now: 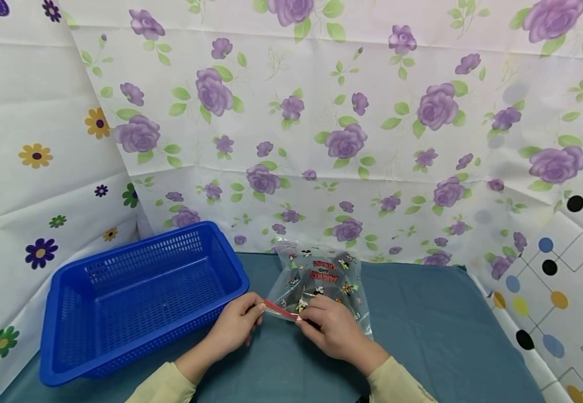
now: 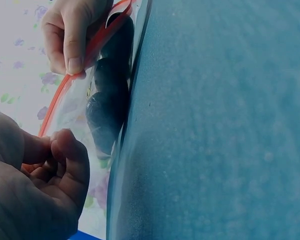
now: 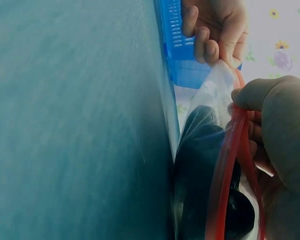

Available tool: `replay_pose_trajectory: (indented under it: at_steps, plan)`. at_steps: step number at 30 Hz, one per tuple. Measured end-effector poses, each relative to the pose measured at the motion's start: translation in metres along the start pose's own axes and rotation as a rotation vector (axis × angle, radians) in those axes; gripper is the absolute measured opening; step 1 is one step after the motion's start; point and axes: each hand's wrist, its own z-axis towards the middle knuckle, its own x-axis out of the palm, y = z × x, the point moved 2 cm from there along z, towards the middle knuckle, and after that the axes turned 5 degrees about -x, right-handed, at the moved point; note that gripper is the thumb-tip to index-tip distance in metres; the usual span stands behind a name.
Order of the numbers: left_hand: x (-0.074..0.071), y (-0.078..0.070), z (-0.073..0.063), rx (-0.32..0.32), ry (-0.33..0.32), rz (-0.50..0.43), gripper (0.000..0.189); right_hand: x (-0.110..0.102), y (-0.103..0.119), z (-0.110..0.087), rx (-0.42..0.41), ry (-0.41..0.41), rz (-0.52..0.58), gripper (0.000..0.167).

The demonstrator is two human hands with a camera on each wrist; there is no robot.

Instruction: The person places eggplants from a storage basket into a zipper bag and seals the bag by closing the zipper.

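Note:
A clear zip bag [image 1: 348, 267] with cartoon figures and red lettering lies on the cloth in the head view. Along its near edge runs a red zip strip [image 1: 282, 310]. My left hand [image 1: 233, 324] pinches the strip's left end between thumb and forefinger. Farther right, my right hand [image 1: 334, 330] holds the same strip between thumb and fingers. Dark, rounded objects [image 2: 110, 105] sit inside the bag; their kind cannot be made out. In the right wrist view, the two red edges [image 3: 221, 200] stand apart on the near side of my right hand.
A blue perforated plastic basket [image 1: 145, 260] stands left of the bag, close to my left hand. Blue-green cloth [image 1: 432, 324] covers the table. Flowered sheets [image 1: 311, 212] hang behind and at the left, and a dotted sheet [image 1: 573, 268] hangs at the right.

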Motion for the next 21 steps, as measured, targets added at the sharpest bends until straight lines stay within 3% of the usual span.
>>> replay_pose_trajectory:
  at_steps: [21]
  plan:
    - [0.002,0.0,-0.001,-0.007,0.003,-0.052,0.025,-0.014,-0.006,-0.014,-0.035,-0.005,-0.033,0.005]
